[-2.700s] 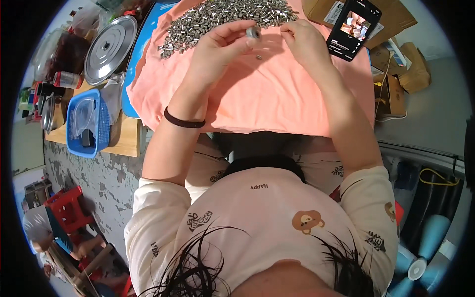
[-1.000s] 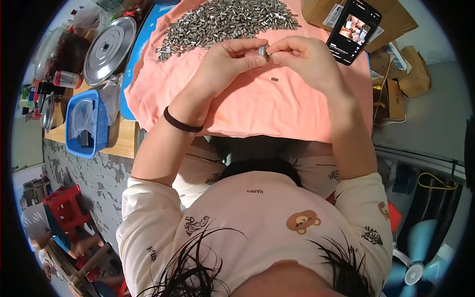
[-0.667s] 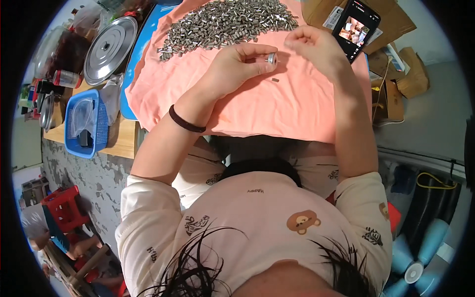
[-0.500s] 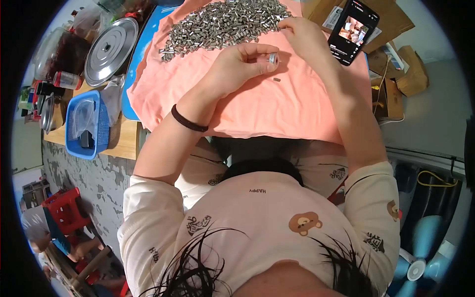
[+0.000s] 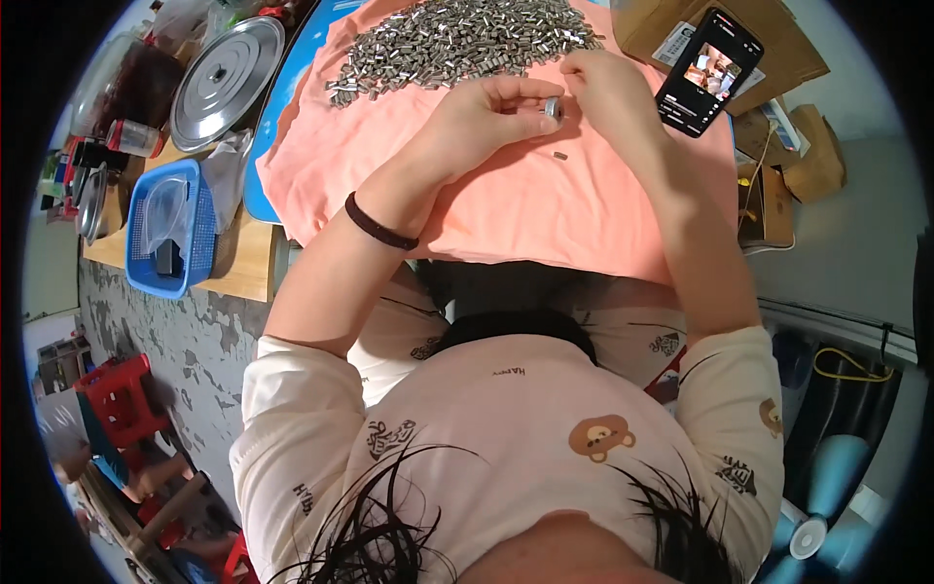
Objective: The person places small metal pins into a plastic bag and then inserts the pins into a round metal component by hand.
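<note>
Between thumb and fingers, my left hand [image 5: 477, 119] pinches a small round silver metal piece [image 5: 553, 107], its end facing right. Close beside it on the right is my right hand [image 5: 615, 95], fingers curled and fingertips pressed together; whatever they hold is too small or hidden to make out. A heap of short silver metal cylinders [image 5: 457, 44] covers the far part of the peach cloth [image 5: 486, 219], beyond both hands. One loose cylinder [image 5: 560, 156] lies by itself on the cloth, just nearer to me than the held piece.
A phone [image 5: 708, 73] with a lit screen leans against a cardboard box [image 5: 793, 68] at the far right. To the left stand a blue basket [image 5: 202, 234] and a round metal lid [image 5: 226, 83]. A blue-bladed fan [image 5: 808, 537] is at lower right; another person's arm [image 5: 161, 477] shows at lower left.
My right hand has drawn back from the heap's edge toward the round metal piece in my left hand. The whole view has shifted slightly.
</note>
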A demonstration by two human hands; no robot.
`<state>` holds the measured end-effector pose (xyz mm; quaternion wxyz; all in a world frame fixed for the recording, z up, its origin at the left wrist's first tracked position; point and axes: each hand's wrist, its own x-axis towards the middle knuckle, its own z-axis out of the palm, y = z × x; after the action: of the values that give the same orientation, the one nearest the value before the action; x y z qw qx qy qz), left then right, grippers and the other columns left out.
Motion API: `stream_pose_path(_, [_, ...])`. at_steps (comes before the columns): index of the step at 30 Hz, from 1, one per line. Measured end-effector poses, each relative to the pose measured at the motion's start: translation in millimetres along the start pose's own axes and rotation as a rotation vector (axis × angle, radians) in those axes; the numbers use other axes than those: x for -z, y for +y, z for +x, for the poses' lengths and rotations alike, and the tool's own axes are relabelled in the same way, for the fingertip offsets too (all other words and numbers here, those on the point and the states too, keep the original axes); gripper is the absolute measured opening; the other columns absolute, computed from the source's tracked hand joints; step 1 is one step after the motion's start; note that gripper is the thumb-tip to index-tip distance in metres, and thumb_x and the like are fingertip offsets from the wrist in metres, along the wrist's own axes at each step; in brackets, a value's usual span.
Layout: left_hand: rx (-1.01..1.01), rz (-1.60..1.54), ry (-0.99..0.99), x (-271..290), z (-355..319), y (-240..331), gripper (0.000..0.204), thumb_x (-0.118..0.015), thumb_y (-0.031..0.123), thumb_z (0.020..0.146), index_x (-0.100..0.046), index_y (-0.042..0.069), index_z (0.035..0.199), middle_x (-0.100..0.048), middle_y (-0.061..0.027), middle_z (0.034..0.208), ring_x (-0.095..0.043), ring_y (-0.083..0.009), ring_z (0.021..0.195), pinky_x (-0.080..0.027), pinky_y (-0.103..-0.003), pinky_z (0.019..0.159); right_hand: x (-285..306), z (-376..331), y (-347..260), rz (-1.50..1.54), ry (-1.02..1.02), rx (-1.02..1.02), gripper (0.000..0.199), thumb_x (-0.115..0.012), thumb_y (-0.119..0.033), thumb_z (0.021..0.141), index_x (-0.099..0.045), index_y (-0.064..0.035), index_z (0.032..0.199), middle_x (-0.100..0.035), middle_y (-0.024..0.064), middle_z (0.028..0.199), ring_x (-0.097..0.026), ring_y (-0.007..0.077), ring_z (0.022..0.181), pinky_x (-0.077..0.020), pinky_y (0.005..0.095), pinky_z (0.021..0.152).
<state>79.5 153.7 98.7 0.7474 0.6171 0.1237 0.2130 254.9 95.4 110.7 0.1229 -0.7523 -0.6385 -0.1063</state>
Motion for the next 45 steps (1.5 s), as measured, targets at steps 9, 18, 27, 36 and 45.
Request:
stream_pose_path(9, [0.039, -0.200, -0.024, 4.0, 2.3, -5.7, 0.032, -0.059, 0.003, 0.080, -0.053, -0.002, 0.110, -0.061, -0.0071, 0.095, -0.058, -0.0130, 0.087, -0.047, -0.024, 0.081, 24.7, -37.4, -4.3, 1.324, -0.232, -0.118, 0.014, -0.057, -0.006, 0.080, -0.058, 0.0048, 0.089, -0.061, 0.0061, 0.080, -0.058, 0.0095, 0.074, -0.0466, 0.0202, 0.069])
stream_pose_path(18, [0.039, 0.073, 0.070, -4.5, -0.1, 0.1, 0.032, -0.061, 0.003, 0.078, -0.053, -0.003, 0.109, -0.061, -0.0067, 0.093, -0.057, -0.0114, 0.085, -0.047, -0.023, 0.079, 29.9, -45.4, -20.0, 0.733, 0.043, 0.017, 0.010, -0.059, -0.006, 0.077, -0.061, 0.0017, 0.082, -0.063, 0.0063, 0.075, -0.059, 0.0103, 0.066, -0.0469, 0.0216, 0.061])
stream_pose_path(27, [0.028, 0.092, 0.009, -9.5, -0.9, 1.3, 0.032, -0.060, 0.005, 0.079, -0.053, -0.004, 0.109, -0.061, -0.0066, 0.095, -0.057, -0.0107, 0.085, -0.047, -0.022, 0.078, 15.9, -37.9, 6.3, 1.179, -0.270, -0.107, 0.009, -0.057, -0.008, 0.079, -0.059, 0.0012, 0.080, -0.059, 0.0025, 0.072, -0.054, 0.0068, 0.068, -0.0445, 0.0204, 0.063])
stream_pose_path(36, [0.028, 0.109, -0.041, -12.8, -3.8, 4.2, 0.030, -0.060, 0.007, 0.080, -0.054, -0.003, 0.108, -0.060, -0.0037, 0.091, -0.057, -0.0083, 0.082, -0.047, -0.021, 0.073, 2.7, 12.0, 15.8, 0.140, 0.115, 0.041, 0.015, -0.055, -0.014, 0.076, -0.063, -0.0052, 0.086, -0.059, 0.0149, 0.083, -0.056, 0.0303, 0.078, -0.0442, 0.0379, 0.072])
stream_pose_path(45, [-0.008, -0.049, 0.012, -6.7, -0.9, 0.9, 0.030, -0.060, 0.004, 0.079, -0.055, -0.004, 0.107, -0.061, -0.0059, 0.090, -0.058, -0.0105, 0.080, -0.048, -0.022, 0.072, 2.6, 7.9, 8.2, 0.026, -0.013, 0.100, 0.011, -0.055, -0.009, 0.071, -0.062, -0.0026, 0.078, -0.058, 0.0134, 0.078, -0.056, 0.0304, 0.077, -0.0447, 0.0380, 0.069])
